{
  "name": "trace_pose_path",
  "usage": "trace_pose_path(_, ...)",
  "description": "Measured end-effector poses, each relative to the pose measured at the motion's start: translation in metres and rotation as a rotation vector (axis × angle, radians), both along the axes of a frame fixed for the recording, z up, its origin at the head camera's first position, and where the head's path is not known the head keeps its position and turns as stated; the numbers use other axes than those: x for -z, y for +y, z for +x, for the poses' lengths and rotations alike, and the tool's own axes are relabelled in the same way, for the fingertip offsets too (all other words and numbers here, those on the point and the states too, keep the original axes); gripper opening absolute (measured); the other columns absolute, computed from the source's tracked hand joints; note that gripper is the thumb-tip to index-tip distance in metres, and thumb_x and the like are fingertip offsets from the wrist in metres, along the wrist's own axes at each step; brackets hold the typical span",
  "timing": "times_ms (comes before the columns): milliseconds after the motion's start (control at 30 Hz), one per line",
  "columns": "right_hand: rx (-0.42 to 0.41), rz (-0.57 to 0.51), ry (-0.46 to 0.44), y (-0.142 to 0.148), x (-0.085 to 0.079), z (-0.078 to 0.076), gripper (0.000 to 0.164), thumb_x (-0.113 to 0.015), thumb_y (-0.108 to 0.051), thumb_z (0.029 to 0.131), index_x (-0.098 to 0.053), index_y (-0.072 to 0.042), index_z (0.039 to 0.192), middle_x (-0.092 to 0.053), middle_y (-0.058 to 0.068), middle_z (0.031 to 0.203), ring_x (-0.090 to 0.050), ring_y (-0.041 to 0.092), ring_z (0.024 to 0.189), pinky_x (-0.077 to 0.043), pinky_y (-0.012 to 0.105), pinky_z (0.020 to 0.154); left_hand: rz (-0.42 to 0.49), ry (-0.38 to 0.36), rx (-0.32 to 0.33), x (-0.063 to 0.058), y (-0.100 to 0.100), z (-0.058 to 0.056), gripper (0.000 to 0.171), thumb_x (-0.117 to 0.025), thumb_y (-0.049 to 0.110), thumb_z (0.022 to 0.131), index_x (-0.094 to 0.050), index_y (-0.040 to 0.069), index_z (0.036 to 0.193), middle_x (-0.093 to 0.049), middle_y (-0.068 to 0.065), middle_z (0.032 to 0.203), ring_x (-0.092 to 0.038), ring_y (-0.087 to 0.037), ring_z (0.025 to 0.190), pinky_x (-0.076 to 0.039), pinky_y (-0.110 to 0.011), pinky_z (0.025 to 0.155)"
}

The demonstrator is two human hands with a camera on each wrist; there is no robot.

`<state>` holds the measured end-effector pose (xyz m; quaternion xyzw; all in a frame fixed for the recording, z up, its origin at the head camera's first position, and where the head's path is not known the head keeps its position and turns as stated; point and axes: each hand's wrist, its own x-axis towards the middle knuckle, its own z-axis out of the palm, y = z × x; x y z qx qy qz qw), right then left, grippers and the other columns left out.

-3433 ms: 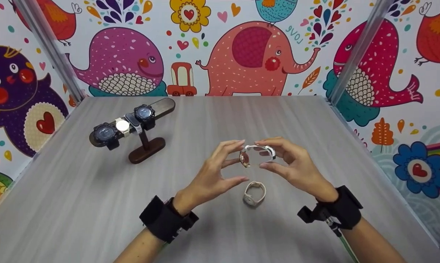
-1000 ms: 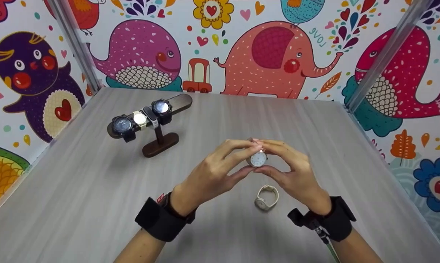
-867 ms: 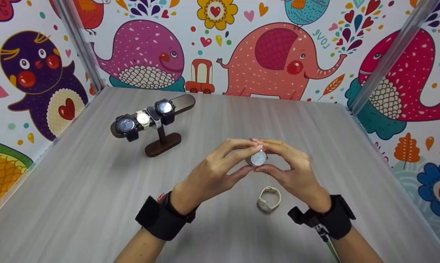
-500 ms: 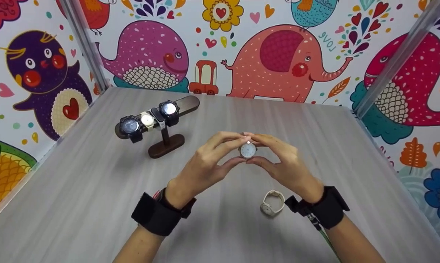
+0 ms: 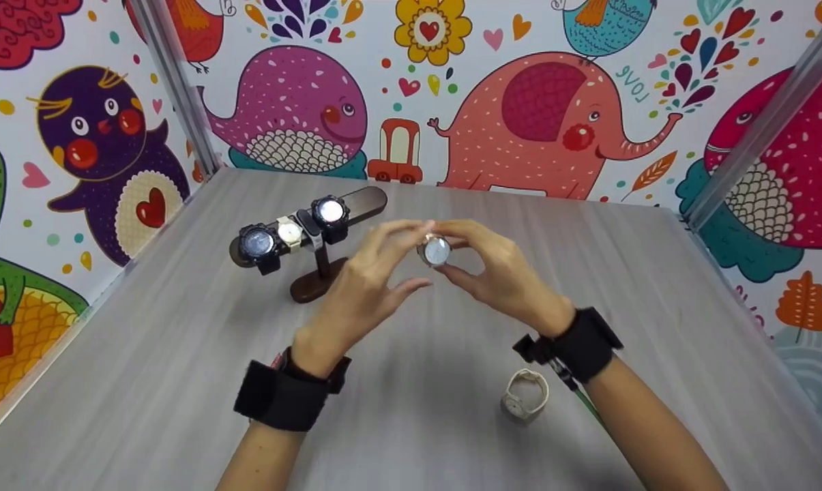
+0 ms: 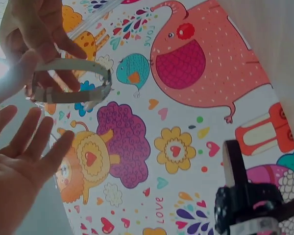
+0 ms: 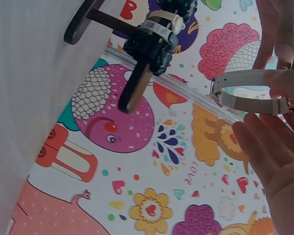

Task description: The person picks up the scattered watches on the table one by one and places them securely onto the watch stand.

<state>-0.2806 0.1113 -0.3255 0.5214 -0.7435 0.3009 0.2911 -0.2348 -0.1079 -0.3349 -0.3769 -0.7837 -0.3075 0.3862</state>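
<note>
A small wristwatch (image 5: 436,251) with a round pale dial is held up above the table, its dial toward the head camera. My right hand (image 5: 503,269) holds it, thumb at the lower edge and fingers at the top. My left hand (image 5: 359,286) is beside it with the index fingertip at the top of the watch, the thumb apart from the case and the fingers spread. The wrist views show the pale strap (image 7: 247,77) as a long loop. A second watch (image 5: 514,407) with a cream strap lies on the table below the right wrist.
A dark wooden watch stand (image 5: 368,202) is at the back left, partly behind my left hand. Several watches hang on its bar, including a black one (image 5: 256,241) and a cream one (image 5: 288,232). Patterned wall panels (image 5: 547,129) enclose the grey table (image 5: 629,286).
Both hands first turned the watch so its dial faces the head camera. Since then they carried it up and left toward the stand, and the left thumb came away from it.
</note>
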Motion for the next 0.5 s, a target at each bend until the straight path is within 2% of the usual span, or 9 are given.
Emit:
trace_pose_path(67,0.009,0.03,-0.086,-0.007,0.0,-0.014,0.052,-0.08,0.0,0.082,-0.056,0.007,0.127,-0.066,0.02,0.123,-0.068,0.028,0.112,-0.061,0.038,0.089,-0.01,-0.051,-0.075,-0.004,-0.015,-0.004,0.069,-0.083,0.012,0.079,-0.054,0.005,0.141,-0.056,-0.021,0.135,-0.058,-0.031,0.125,-0.05,-0.038,0.109)
trace_pose_path(167,0.053,0.086,-0.259,-0.017,0.001,-0.037,0.05,-0.076,-0.003,0.086,-0.055,0.004,0.131,-0.066,0.018,0.127,-0.066,0.027,0.117,-0.06,0.038,0.094,-0.006,-0.153,-0.238,-0.012,-0.045,-0.008,0.071,-0.084,0.014,0.077,-0.054,0.007,0.142,-0.051,-0.022,0.142,-0.05,-0.037,0.132,-0.043,-0.048,0.116)
trace_pose_path(233,0.101,0.126,-0.365,-0.025,0.003,-0.051,0.049,-0.074,-0.004,0.088,-0.055,0.001,0.133,-0.065,0.016,0.128,-0.065,0.026,0.118,-0.059,0.037,0.096,0.01,-0.28,-0.345,-0.017,-0.069,-0.008,0.075,-0.084,0.013,0.077,-0.052,0.009,0.144,-0.045,-0.022,0.148,-0.044,-0.041,0.136,-0.038,-0.052,0.118)
trace_pose_path(333,0.163,0.167,-0.478,-0.035,0.006,-0.072,0.049,-0.072,-0.002,0.089,-0.054,-0.001,0.134,-0.065,0.015,0.128,-0.064,0.025,0.117,-0.057,0.038,0.099,0.02,-0.516,-0.484,-0.019,-0.105,-0.005,0.083,-0.082,0.015,0.08,-0.043,0.015,0.152,-0.03,-0.022,0.159,-0.032,-0.047,0.143,-0.03,-0.06,0.121)
trace_pose_path(433,0.201,0.183,-0.539,-0.044,0.012,-0.089,0.048,-0.071,-0.002,0.09,-0.053,-0.002,0.134,-0.064,0.014,0.128,-0.064,0.026,0.116,-0.056,0.04,0.102,0.022,-0.712,-0.549,-0.015,-0.136,-0.002,0.091,-0.081,0.018,0.082,-0.03,0.015,0.158,-0.013,-0.024,0.165,-0.019,-0.053,0.147,-0.022,-0.068,0.119)
trace_pose_path(500,0.21,0.18,-0.568,-0.05,0.018,-0.099,0.048,-0.071,-0.001,0.09,-0.052,-0.001,0.134,-0.065,0.016,0.128,-0.064,0.027,0.117,-0.055,0.043,0.103,0.012,-0.786,-0.564,-0.011,-0.152,-0.002,0.096,-0.081,0.02,0.083,-0.025,0.012,0.159,-0.006,-0.028,0.165,-0.015,-0.056,0.148,-0.019,-0.071,0.118)
